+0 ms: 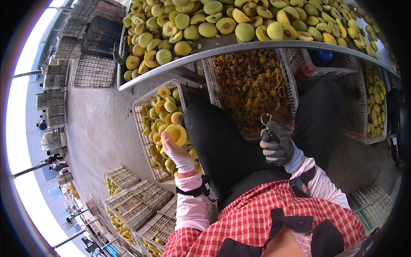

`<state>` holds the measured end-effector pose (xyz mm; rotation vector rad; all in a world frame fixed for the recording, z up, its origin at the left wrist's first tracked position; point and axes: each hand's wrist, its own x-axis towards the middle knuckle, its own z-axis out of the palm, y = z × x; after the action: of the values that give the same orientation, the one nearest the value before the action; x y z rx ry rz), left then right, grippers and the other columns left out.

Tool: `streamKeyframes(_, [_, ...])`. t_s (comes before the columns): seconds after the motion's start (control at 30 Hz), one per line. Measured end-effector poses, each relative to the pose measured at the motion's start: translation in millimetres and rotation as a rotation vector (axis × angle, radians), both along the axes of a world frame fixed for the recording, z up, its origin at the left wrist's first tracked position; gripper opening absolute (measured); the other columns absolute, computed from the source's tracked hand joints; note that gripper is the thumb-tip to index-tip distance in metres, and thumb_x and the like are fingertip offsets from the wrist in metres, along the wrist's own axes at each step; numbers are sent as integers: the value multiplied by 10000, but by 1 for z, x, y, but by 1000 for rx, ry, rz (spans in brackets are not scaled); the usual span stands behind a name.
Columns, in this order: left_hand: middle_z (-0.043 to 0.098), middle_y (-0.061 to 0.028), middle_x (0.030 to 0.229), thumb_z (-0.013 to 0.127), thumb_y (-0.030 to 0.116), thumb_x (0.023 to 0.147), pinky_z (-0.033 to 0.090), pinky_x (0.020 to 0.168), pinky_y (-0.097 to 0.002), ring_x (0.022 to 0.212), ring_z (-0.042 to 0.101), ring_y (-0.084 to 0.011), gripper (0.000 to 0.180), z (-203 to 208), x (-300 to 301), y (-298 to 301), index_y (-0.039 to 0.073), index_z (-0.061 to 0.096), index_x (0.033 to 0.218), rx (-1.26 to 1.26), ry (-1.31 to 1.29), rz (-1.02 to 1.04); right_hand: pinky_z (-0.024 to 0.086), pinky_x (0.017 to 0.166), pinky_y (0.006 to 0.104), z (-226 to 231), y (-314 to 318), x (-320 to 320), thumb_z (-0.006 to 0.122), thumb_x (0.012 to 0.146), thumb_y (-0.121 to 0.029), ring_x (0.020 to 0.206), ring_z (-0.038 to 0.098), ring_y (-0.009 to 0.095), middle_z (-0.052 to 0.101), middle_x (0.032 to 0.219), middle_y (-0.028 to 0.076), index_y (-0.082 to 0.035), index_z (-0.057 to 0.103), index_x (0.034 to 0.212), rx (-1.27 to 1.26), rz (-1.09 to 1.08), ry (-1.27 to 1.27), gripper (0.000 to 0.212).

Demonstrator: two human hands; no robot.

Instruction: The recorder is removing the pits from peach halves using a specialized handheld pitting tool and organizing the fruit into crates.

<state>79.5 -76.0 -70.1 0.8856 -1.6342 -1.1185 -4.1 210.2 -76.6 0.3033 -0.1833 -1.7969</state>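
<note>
your left hand (pixel 179 155), in a pale thin glove, grips a hollow yellow fruit half (pixel 176 133) by its lower side, cut face up, so the cavity sits open to you. your right hand (pixel 278 147), in a grey-coated knit glove, is closed round a small tool with a metal loop and a green part (pixel 267 127); its loop points away from you, probably to leave the working end free.

the off-white slatted plastic crate of yellow-green halves (pixel 154 91) stands beside your left leg, under that hand, likely for a short reach. a second pale plastic crate of brown scraps (pixel 209 81) sits ahead, between your black-trousered legs (pixel 218 132), seemingly to catch what falls. whether the held half touches the fruit below, you cannot tell here.

the metal-rimmed surface (pixel 257 44) heaped with fruit crosses ahead, its edge overhanging part of the scrap crate, so mind it if you lift forward. between your hands lies open air above your left thigh; bare grey floor (pixel 96 124) spreads left of the fruit crate.
</note>
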Motion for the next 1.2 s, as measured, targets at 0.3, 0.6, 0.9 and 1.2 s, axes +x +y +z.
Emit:
streamKeyframes(0.3, [474, -218, 1268, 668, 324, 838, 433, 945, -420, 1113, 524, -363, 511, -22, -1, -224, 127, 532, 1289, -304, -985, 55, 211, 304, 219, 9, -5, -18, 437, 953, -525, 319, 250, 66, 348, 495, -37, -115, 632, 838, 737, 63, 219, 469])
streamKeyframes(0.6, [648, -168, 1072, 632, 576, 770, 491, 820, -415, 995, 616, -354, 670, 82, -237, -106, 60, 558, 1191, -664, -1300, -267, 228, 323, 227, 6, -18, -30, 504, 915, -550, 350, 296, 71, 394, 533, -29, -120, 534, 827, 986, 105, 278, 440])
streamKeyframes(0.9, [625, -84, 983, 648, 97, 752, 507, 689, -251, 762, 602, -142, 493, 68, -240, -61, -7, 492, 1209, 174, -260, -920, 298, 315, 251, 27, -20, -55, 551, 937, -415, 332, 369, 101, 447, 514, -3, -82, 534, 881, 925, -76, 222, 338])
streamKeyframes(1.2, [566, -116, 1155, 677, 415, 683, 406, 973, -324, 1047, 561, -230, 890, 68, -148, 86, -19, 356, 1391, 1046, 80, -1037, 461, 556, 336, 50, -54, -72, 546, 933, -181, 649, 625, 256, 617, 757, 132, 13, 531, 1015, 1164, -417, 1453, 211])
